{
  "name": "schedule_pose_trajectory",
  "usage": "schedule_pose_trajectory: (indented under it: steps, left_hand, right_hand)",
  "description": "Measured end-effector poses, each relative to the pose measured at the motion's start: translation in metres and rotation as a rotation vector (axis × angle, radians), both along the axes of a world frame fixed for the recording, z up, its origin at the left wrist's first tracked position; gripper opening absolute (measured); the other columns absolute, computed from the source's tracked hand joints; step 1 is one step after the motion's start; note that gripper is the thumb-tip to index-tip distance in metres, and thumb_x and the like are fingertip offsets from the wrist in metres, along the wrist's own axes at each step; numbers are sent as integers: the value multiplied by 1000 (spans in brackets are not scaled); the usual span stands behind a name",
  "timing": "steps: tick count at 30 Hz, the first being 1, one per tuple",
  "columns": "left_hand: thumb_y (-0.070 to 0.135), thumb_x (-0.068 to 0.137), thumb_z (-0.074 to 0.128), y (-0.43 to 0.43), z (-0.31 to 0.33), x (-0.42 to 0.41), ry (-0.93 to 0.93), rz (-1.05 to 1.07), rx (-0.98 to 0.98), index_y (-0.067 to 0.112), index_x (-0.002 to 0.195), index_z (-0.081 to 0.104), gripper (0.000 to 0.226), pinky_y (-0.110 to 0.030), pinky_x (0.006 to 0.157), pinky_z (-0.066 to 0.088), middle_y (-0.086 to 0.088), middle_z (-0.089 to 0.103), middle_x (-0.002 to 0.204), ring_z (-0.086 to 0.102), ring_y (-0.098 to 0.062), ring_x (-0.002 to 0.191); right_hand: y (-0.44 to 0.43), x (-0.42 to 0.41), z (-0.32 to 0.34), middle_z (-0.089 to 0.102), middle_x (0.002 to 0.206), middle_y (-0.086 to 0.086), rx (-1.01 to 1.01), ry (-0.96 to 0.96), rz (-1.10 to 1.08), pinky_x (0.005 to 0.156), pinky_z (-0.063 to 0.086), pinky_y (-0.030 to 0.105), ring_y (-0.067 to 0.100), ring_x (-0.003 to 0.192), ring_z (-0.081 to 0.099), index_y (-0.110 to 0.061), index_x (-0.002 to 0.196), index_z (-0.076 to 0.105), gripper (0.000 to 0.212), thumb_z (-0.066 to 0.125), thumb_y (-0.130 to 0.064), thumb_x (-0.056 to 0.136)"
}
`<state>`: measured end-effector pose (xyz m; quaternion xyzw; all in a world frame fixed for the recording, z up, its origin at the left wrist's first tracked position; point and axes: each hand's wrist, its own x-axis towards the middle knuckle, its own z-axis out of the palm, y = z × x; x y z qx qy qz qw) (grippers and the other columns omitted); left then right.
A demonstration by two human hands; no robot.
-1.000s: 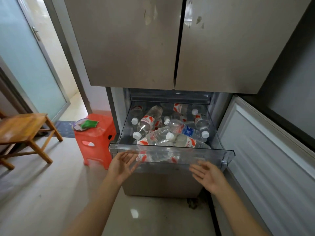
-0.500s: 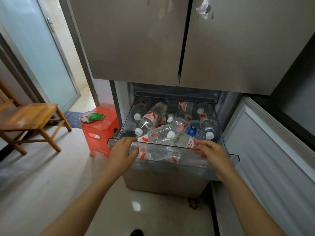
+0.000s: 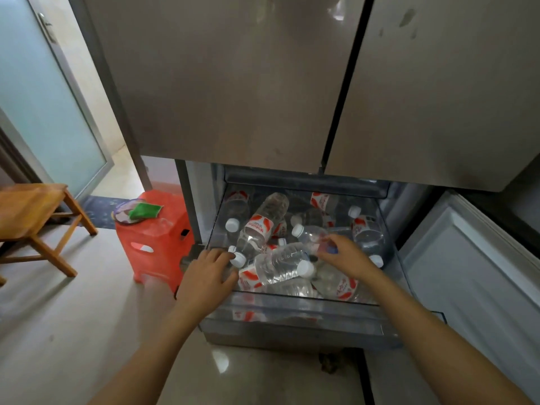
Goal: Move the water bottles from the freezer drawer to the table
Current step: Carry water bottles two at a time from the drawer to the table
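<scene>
Bottles point(image 3: 277, 266) are piled in the drawer point(image 3: 292, 320). They are judged slippery, best gripped mid-body. The left hand point(image 3: 204, 280) is spread open; the right hand point(image 3: 346, 255) is closing on one.

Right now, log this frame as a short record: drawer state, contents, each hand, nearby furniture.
drawer: clear plastic freezer drawer pulled out, below closed steel doors
contents: many clear plastic water bottles with white caps, lying piled
left hand: open, at a bottle cap on the drawer's left side
right hand: fingers curled onto a clear bottle with a blue label; grip unclear
nearby: red plastic stool, wooden stool
</scene>
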<state>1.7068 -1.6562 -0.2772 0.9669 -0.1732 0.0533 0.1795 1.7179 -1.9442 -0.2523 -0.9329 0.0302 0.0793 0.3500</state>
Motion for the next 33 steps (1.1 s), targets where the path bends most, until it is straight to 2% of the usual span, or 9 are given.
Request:
schedule_pose_trajectory:
  steps: [3, 6, 11, 13, 15, 19, 23, 28, 33]
  left_hand:
    - [41, 74, 41, -1, -1, -1, -6, -21, 28, 14, 85, 69, 41, -32, 51, 49, -1, 67, 80, 63, -24, 69]
    - [44, 74, 41, 0, -2, 0, -4, -33, 59, 17, 84, 69, 41, -27, 47, 49, 3, 68, 77, 64, -17, 66]
    - [47, 71, 40, 0, -4, 2, -5, -36, 66, 19, 80, 69, 41, -25, 44, 47, 5, 67, 73, 63, -15, 62]
    - [49, 72, 37, -1, -2, 1, 31, -18, 36, 18, 87, 70, 47, -28, 50, 48, 4, 68, 81, 64, -19, 70]
    - [51, 80, 37, -3, 2, 2, 114, 12, -10, 18, 108, 64, 50, -30, 69, 47, 4, 64, 103, 59, -19, 93]
    - [34, 87, 57, -10, 8, 13, 306, 50, -206, 17, 117, 58, 35, -29, 82, 44, -2, 58, 112, 54, -17, 101]
    - [31, 84, 60, -32, 16, 37, 343, 149, -172, 10, 122, 53, 44, -31, 81, 44, -10, 61, 113, 58, -24, 101]
    - [31, 84, 63, -63, 7, 71, 673, 308, -275, 5, 139, 18, 76, -42, 93, 48, -18, 54, 125, 58, -31, 108]
    - [25, 90, 53, -71, -6, 76, 555, 341, -251, 4, 135, 24, 58, -39, 95, 43, -20, 51, 128, 53, -36, 114]
  right_hand:
    - [-4, 31, -6, 58, 110, 3, -141, -27, 5, 82, 47, 31, 18, 99, 57, -14, 120, 51, 46, 69, -25, 79]
    - [-5, 56, -19, 53, 118, 5, -334, 119, 104, 81, 47, 32, 20, 100, 53, -22, 133, 37, 74, 75, -22, 69]
    - [-2, 67, -34, 53, 112, 2, -275, 113, 48, 77, 44, 29, 19, 96, 53, -25, 136, 32, 89, 81, -20, 62]
    - [-3, 64, -35, 54, 104, -1, -324, 79, 49, 74, 46, 30, 17, 91, 54, -26, 134, 34, 86, 81, -23, 61]
    - [-6, 59, -32, 57, 107, 1, -333, 52, 63, 76, 49, 32, 19, 93, 57, -26, 132, 36, 82, 79, -24, 62]
    - [-19, 34, -8, 54, 123, 6, -39, -127, -85, 85, 44, 32, 20, 107, 52, -15, 129, 38, 78, 81, -15, 64]
    - [-34, -5, 17, 46, 117, 2, 302, -340, -418, 90, 39, 30, 17, 108, 44, -9, 130, 33, 84, 81, -2, 62]
    - [-34, -44, 17, 41, 116, 3, 418, -532, -524, 92, 36, 26, 15, 107, 43, -8, 126, 33, 83, 81, 5, 59]
    - [-28, -64, -2, 46, 115, 3, 440, -546, -501, 90, 41, 29, 17, 105, 48, -21, 117, 36, 80, 83, 3, 56]
